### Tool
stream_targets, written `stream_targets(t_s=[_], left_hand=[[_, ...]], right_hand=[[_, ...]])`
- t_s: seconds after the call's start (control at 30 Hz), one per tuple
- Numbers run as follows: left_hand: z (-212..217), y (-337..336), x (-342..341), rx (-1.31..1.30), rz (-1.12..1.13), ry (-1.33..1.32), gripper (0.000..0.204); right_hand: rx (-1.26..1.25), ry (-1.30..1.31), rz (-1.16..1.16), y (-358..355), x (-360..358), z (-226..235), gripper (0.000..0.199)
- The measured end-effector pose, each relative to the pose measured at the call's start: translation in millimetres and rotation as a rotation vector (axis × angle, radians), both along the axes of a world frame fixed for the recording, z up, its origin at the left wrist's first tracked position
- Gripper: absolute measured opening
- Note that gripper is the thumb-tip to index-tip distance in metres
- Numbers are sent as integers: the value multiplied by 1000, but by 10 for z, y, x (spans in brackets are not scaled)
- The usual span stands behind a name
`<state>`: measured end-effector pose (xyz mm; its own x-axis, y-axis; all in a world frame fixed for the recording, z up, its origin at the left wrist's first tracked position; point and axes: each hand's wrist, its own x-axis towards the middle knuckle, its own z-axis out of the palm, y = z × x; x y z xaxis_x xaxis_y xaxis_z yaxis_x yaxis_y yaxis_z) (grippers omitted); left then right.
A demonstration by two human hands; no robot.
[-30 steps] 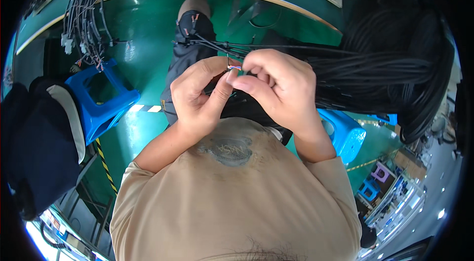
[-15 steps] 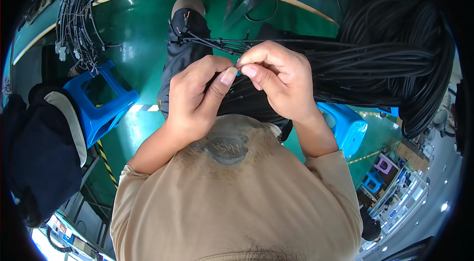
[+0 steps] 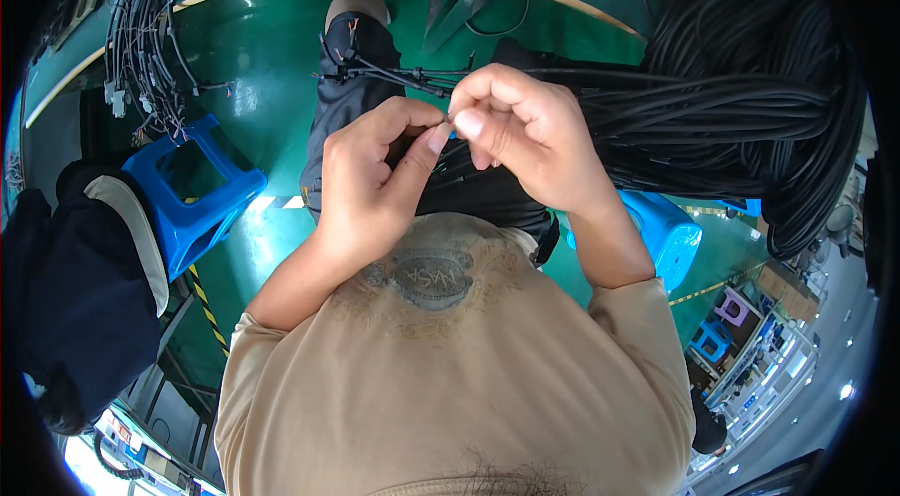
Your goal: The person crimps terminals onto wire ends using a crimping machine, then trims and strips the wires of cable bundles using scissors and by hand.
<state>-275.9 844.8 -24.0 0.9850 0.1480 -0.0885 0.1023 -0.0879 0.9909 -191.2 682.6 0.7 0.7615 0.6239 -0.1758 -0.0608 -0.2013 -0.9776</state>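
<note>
Both hands, left hand (image 3: 370, 182) and right hand (image 3: 525, 135), pinching thin black wire (image 3: 403, 76) with branching ends.

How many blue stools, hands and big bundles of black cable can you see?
Blue stools: 2, one on the left and one on the right
Hands: 2, left hand and right hand, pinching a thin wire
Big black cable bundles: 1
Total: 5

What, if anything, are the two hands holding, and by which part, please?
Both hands pinch a thin black wire at its near end: left hand and right hand fingers meet there.
</note>
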Motion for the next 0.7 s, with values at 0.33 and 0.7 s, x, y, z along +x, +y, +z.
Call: stream_targets(t_s=[0.33, 0.7], left_hand=[[-21, -15, -36, -162, -18, 83, 7], [-38, 115, 76, -379, -83, 137, 14]], right_hand=[[-124, -76, 65, -3, 20, -28, 17], [-112, -92, 153, 14, 171, -20, 14]])
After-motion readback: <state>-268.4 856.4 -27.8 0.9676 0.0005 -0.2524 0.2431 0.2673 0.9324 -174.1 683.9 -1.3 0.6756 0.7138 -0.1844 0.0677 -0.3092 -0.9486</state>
